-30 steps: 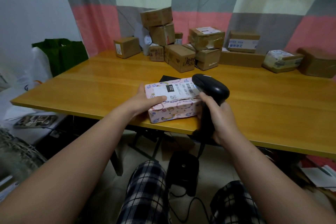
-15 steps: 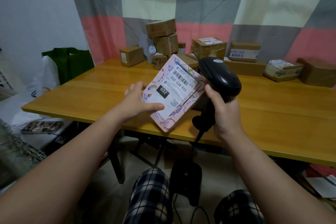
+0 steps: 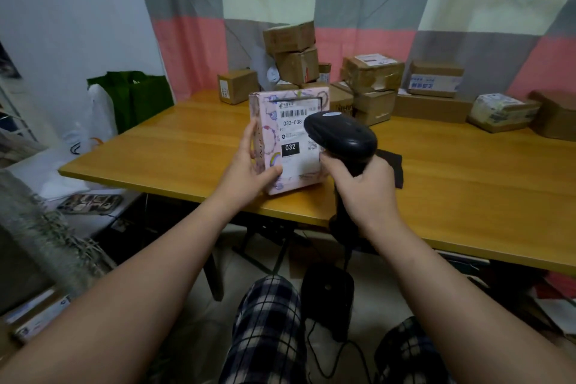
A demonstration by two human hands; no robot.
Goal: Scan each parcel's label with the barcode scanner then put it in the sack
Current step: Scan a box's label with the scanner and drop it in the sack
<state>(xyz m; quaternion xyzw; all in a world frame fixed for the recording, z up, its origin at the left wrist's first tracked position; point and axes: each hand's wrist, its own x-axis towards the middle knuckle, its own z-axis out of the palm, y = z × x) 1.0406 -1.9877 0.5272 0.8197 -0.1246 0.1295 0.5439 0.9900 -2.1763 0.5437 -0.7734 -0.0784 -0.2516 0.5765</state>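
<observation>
Head view: my left hand (image 3: 249, 171) holds the pink parcel (image 3: 290, 140) upright over the table (image 3: 467, 196), thumb on its front, label (image 3: 294, 131) facing me. My right hand (image 3: 364, 193) grips the scanner (image 3: 339, 137), whose head covers the label's 3 o'clock side. Brown boxes (image 3: 374, 75) sit at 12 o'clock, and a green bag (image 3: 137, 97) stands at 10 o'clock.

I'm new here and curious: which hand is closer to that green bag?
Left. The left hand, holding the pink parcel, is right of the green bag and closer; the right hand, gripping the scanner, lies farther right, beyond the parcel.
</observation>
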